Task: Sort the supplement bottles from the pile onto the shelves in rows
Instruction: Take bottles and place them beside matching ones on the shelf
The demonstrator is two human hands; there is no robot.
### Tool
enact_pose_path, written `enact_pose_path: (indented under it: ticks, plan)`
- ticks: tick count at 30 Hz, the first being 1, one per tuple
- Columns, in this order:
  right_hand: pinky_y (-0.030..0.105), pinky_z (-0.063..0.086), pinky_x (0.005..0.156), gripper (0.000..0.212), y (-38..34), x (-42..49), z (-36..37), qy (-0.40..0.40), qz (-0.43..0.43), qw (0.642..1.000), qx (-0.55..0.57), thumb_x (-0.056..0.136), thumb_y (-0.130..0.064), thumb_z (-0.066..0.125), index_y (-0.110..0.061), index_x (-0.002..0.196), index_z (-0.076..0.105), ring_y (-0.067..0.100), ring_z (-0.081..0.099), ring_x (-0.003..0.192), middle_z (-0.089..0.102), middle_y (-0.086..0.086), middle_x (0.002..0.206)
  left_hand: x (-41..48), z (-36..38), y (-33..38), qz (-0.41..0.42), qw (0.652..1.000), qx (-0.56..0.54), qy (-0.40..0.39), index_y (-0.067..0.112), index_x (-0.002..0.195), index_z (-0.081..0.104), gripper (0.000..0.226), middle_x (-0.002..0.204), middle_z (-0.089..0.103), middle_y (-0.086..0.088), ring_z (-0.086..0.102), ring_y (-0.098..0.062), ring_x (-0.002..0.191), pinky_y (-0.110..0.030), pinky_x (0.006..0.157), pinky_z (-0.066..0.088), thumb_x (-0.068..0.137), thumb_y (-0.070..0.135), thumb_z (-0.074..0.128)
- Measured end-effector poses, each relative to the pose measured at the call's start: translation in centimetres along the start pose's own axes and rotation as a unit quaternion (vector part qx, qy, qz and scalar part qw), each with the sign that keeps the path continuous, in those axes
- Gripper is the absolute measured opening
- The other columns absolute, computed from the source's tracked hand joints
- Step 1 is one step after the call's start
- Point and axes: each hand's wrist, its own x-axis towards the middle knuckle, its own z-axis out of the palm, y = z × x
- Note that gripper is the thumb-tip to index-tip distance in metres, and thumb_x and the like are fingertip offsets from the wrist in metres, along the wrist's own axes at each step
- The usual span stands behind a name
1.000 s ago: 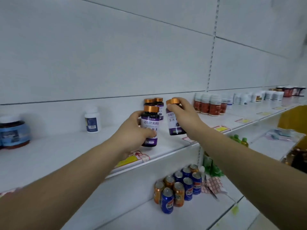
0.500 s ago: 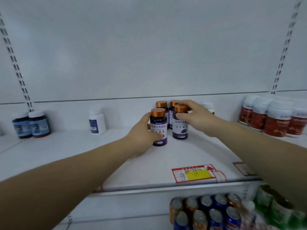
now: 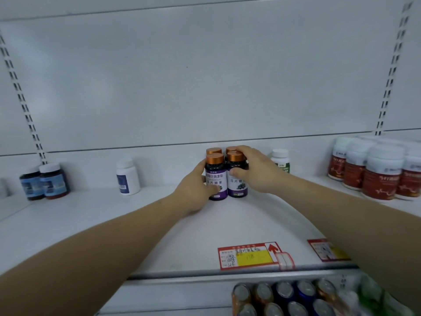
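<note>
While both front bottles stand upright on the white metal shelf [image 3: 239,220], each hand has one in its grasp; the left hand [image 3: 193,192] curls its fingers round the left front bottle [image 3: 216,179], a dark round plastic bottle with a copper-coloured screw cap and a purple-and-white label, thumb across the label; the right hand [image 3: 257,172] clasps the right front bottle [image 3: 238,185], of the same make, fingers over its cap, thumb on its face; the two touch side to side, and just behind them two back bottles [image 3: 213,150] show only copper caps, so the four form a tight block near the rear wall; each bottle's long axis runs straight up, with its hand on the outer side, neither hand nearer than the other; by my judgement the placing is nearly done, and the next move turns on letting go outward without tipping either bottle; the dark walls hide the contents; the shelf also holds a white plastic bottle with a blue label [image 3: 127,176], two dark jars with blue labels [image 3: 45,183], a white bottle with a green label [image 3: 282,161] and white bottles with red labels [image 3: 376,176]; the lower shelf holds drink cans [image 3: 284,295]; the pile is not in view
</note>
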Motion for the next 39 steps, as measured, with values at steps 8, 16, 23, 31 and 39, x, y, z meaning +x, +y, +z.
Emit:
enact_pose_path:
  ticks: [8, 16, 23, 31, 39]
  plan:
    - [0.034, 0.039, 0.095, 0.074, -2.3, 0.5, -1.2, 0.014, 0.06, 0.993, -0.098, 0.083, -0.051, 0.063, -0.028, 0.145, 0.03, 0.025, 0.043, 0.126, 0.035, 0.004, 0.144, -0.4, -3.1, 1.0, -0.055, 0.995, 0.064, -0.049, 0.034, 0.15, 0.005, 0.09, 0.152, 0.03, -0.003, 0.039, -0.022, 0.132, -0.027, 0.095, 0.036, 0.084, 0.039, 0.067]
    - [0.033, 0.033, 0.098, 0.068, -16.3, 0.5, 5.9, -0.045, -0.04, 0.977, -0.204, 0.084, -0.062, 0.052, -0.029, 0.141, 0.037, 0.02, 0.04, 0.129, 0.037, -0.001, 0.145, -12.2, -16.7, -3.5, -0.048, 0.959, 0.274, -0.062, 0.032, 0.143, 0.031, 0.064, 0.149, 0.036, 0.004, 0.042, -0.018, 0.129, -0.025, 0.097, 0.029, 0.087, 0.053, 0.053]
    - [0.036, 0.038, 0.096, 0.068, -36.7, -1.4, 25.8, -0.147, -0.185, 0.957, -0.169, 0.086, -0.062, 0.05, -0.025, 0.142, 0.037, 0.025, 0.043, 0.126, 0.041, 0.004, 0.144, -29.6, -33.9, -13.4, -0.124, 0.923, 0.365, 0.023, 0.034, 0.141, 0.034, 0.062, 0.148, 0.037, 0.005, 0.042, -0.017, 0.127, -0.028, 0.096, 0.032, 0.087, 0.059, 0.05]
    - [0.039, 0.036, 0.102, 0.066, -55.3, -6.9, 46.6, -0.248, -0.36, 0.891, -0.121, 0.089, -0.059, 0.048, -0.026, 0.144, 0.035, 0.025, 0.04, 0.13, 0.038, 0.003, 0.147, -46.6, -45.7, -27.1, -0.322, 0.889, 0.322, 0.054, 0.03, 0.143, 0.032, 0.062, 0.148, 0.038, 0.001, 0.044, -0.019, 0.128, -0.03, 0.101, 0.036, 0.089, 0.05, 0.054]
    - [0.04, 0.041, 0.095, 0.059, -56.5, -6.4, 64.4, -0.341, -0.323, 0.875, -0.119, 0.088, -0.06, 0.048, -0.028, 0.137, 0.041, 0.025, 0.047, 0.121, 0.047, 0.003, 0.138, -50.3, -51.2, -41.6, -0.423, 0.873, 0.232, 0.069, 0.029, 0.142, 0.034, 0.063, 0.146, 0.039, -0.002, 0.044, -0.02, 0.126, -0.025, 0.091, 0.036, 0.087, 0.051, 0.056]
